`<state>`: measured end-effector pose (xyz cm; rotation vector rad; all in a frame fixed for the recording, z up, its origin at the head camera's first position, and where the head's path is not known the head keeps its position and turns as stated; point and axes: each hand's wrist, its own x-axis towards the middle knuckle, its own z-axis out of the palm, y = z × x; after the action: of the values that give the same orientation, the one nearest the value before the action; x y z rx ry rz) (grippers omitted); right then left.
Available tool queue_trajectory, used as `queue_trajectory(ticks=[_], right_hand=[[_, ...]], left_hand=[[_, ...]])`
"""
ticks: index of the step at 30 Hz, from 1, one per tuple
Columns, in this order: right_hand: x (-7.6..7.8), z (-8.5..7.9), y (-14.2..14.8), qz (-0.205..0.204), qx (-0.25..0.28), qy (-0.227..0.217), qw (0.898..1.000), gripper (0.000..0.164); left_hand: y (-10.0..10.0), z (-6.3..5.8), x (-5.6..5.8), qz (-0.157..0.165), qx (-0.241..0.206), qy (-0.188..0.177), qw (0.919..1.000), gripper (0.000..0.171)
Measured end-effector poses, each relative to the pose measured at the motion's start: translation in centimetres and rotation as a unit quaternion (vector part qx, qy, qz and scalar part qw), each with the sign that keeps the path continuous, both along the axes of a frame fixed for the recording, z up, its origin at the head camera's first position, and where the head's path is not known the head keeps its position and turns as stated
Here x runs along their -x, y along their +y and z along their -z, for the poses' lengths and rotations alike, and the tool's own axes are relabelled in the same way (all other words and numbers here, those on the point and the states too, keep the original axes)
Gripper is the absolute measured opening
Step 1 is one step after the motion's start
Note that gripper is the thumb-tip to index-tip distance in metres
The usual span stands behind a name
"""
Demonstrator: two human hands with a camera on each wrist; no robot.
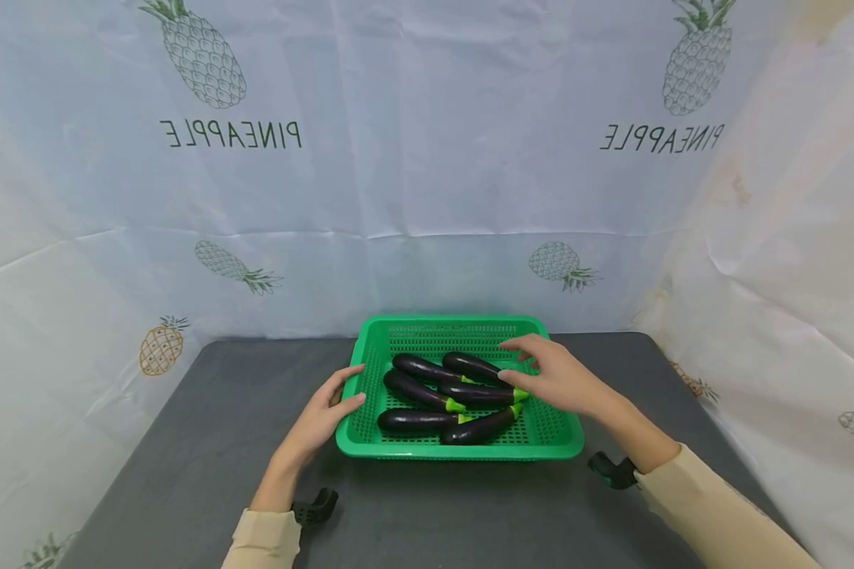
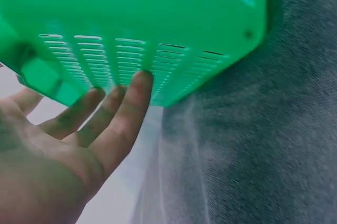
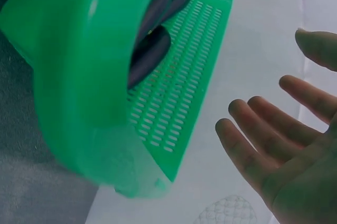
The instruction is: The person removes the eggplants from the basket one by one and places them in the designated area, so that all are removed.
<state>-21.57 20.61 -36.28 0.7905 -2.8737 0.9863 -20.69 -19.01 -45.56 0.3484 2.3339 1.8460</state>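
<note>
A green plastic basket (image 1: 462,452) with slotted walls holds several dark purple eggplants (image 1: 414,421) with green stem ends, lying side by side in its floor. At the basket's left rim is my left hand (image 1: 315,419), thumb toward the rim; the left wrist view shows its fingers (image 2: 124,116) extended at the slotted outer wall. My right hand (image 1: 557,378) hovers over the basket's right side, fingers spread and nothing held, overlapping the stem end of one eggplant in the head view. In the right wrist view its fingers (image 3: 274,124) are apart and slightly bent.
The basket stands on a dark grey table (image 1: 256,411), near its back edge. Behind and beside the table hangs a pale cloth (image 1: 455,158) printed with pineapples. Black straps (image 1: 316,506) are worn at both wrists.
</note>
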Motion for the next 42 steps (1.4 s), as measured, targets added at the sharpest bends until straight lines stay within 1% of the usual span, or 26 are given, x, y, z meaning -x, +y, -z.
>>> queue_trajectory(ticks=[7,14,17,22,27,31,36,42], right_hand=[[0.7,0.9,-1.0,-0.016,0.022,-0.034,0.999,0.053],[1.2,1.7,-2.0,-0.029,0.022,-0.033,0.999,0.049],[1.4,2.1,-2.5,-0.029,0.024,-0.038,0.999,0.048],[1.7,3.1,-3.6,-0.022,0.031,-0.069,0.997,0.049],[1.9,3.9,-4.3,-0.015,0.028,-0.087,0.996,0.049],[1.8,3.9,-4.3,-0.014,0.023,-0.092,0.995,0.048],[1.6,3.8,-4.0,-0.018,0.017,-0.084,0.996,0.047],[1.2,4.5,-3.6,-0.040,0.009,-0.098,0.994,0.049]], left_hand=[[0.0,0.1,0.1,0.000,0.000,-0.001,1.0000,0.057],[0.0,0.2,0.1,-0.007,-0.013,-0.010,0.9998,0.057],[0.0,0.2,0.1,-0.009,-0.016,-0.012,0.9998,0.057],[0.0,0.2,0.1,-0.012,-0.016,-0.010,0.9997,0.057],[0.1,0.3,0.1,-0.012,-0.020,-0.009,0.9997,0.056],[0.2,0.3,0.0,-0.013,-0.023,-0.008,0.9996,0.057],[0.1,0.3,0.0,-0.019,-0.017,-0.006,0.9997,0.055],[0.2,0.4,0.1,-0.025,-0.019,-0.011,0.9994,0.054]])
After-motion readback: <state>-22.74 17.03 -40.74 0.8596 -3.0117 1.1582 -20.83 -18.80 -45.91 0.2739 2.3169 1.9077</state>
